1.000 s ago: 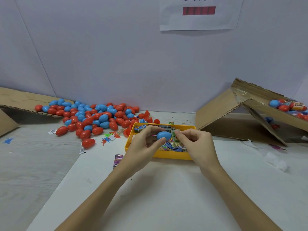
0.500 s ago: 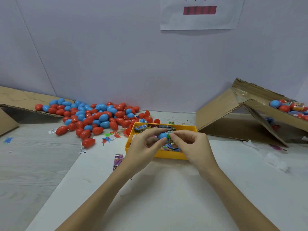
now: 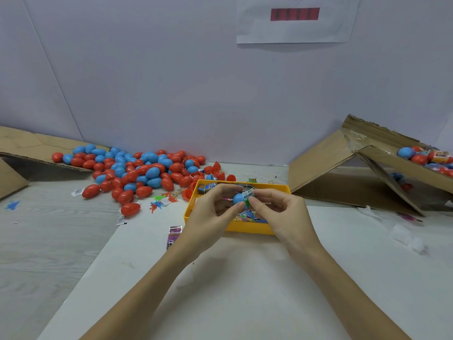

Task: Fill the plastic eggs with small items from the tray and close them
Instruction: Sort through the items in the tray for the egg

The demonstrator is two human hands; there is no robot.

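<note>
Held above the yellow tray: blue egg half, pinched by left hand. Right hand pinching a wrapped item into it. Light, stiff, probably slippery; best gripped around the rim.

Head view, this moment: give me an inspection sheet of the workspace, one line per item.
Surface: white tabletop in front, pale wood-grain surface to the left.
Job's things: yellow tray with small packets; blue egg held above it with a wrapped item at its right end; pile of red and blue eggs at the back left.
Clutter: loose packet, small plastic figures, paper scraps.
Hands: left hand grips the blue egg; right hand pinches the wrapped item.
Cables: nothing seen.
Surroundings: white wall with paper sign; cardboard box on the right holding more eggs; cardboard flap on the left.
</note>
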